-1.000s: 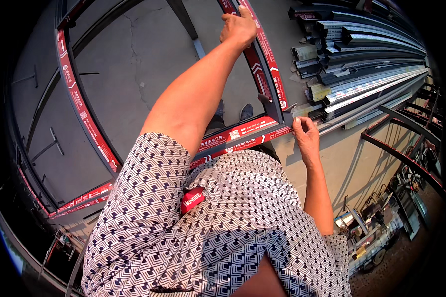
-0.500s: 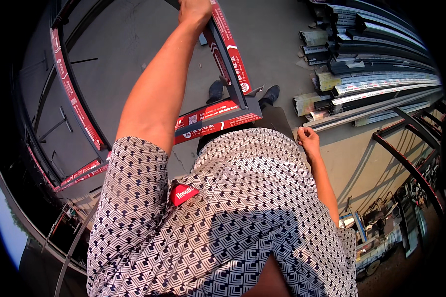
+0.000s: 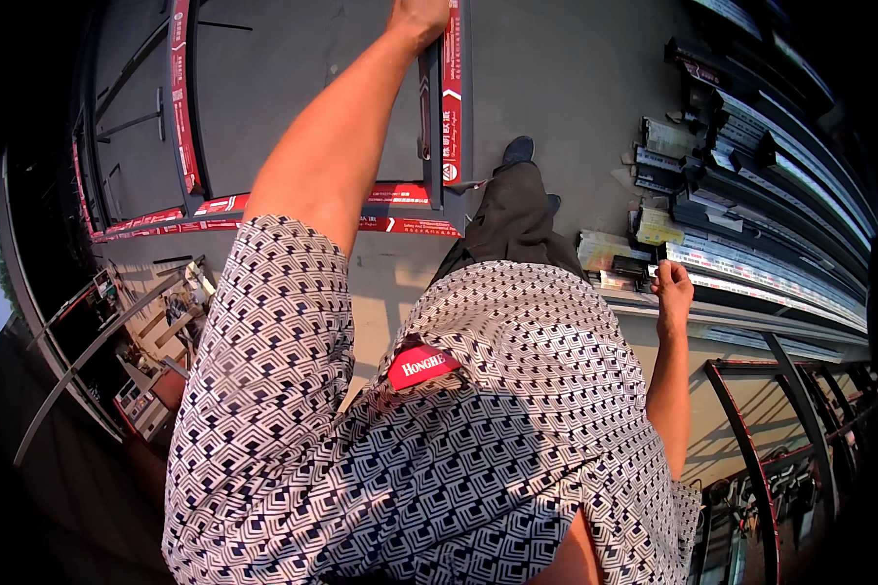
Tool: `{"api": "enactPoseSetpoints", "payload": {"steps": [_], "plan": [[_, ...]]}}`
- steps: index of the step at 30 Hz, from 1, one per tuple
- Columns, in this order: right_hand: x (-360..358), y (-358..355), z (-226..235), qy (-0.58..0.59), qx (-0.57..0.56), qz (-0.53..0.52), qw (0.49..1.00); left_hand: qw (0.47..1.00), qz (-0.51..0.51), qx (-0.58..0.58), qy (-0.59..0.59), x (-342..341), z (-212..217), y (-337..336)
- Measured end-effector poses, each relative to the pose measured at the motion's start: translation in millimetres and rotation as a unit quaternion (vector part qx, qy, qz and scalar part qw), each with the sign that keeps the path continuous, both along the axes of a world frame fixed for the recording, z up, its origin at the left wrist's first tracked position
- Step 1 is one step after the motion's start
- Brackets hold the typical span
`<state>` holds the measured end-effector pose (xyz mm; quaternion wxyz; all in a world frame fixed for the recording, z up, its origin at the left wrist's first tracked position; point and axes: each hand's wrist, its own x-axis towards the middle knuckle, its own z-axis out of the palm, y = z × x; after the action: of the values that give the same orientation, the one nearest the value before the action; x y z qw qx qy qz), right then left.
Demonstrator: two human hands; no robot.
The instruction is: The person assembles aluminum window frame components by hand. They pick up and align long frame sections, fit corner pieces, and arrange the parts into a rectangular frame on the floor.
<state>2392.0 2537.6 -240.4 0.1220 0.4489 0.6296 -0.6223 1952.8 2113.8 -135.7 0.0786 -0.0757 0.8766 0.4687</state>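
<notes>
Grey ground (image 3: 556, 78) spreads between and beyond the left hand (image 3: 421, 15) and the right hand (image 3: 672, 290) of a person in a navy-and-cream geometric-print shirt (image 3: 429, 439). Dark and banded with red printed film, a metal frame (image 3: 452, 107) stands at the left hand, its near corner below that hand. Long metal profiles (image 3: 751, 185) lie stacked just beyond and beside the right hand. Dark trousers (image 3: 517, 219) show between the two hands. Upper-edge cropping hides the left hand's fingers at the frame's upright; how tightly they close cannot be told. Raised near the profiles, the right hand draws thumb and fingertips together, any held piece too small to confirm. One dark shoe (image 3: 519, 150) rests between the hands.
</notes>
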Motion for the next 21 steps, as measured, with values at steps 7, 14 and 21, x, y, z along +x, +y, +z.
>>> {"api": "enactPoseSetpoints", "payload": {"steps": [7, 14, 21], "plan": [[-160.7, -16.6, 34.8, 0.069, 0.081, 0.267, 0.958, 0.993, 0.041, -0.106, -0.04, 12.9, 11.1, 2.9], [-321.3, -30.2, 83.4, 0.136, 0.153, 0.415, 0.886, 0.988, 0.029, -0.091, -0.121, 22.3, 37.6, 11.1], [-487.8, -99.3, 161.1, 0.346, 0.209, 0.491, 0.772, 0.984, 0.021, -0.107, -0.142, 16.0, 47.8, 13.4]]}}
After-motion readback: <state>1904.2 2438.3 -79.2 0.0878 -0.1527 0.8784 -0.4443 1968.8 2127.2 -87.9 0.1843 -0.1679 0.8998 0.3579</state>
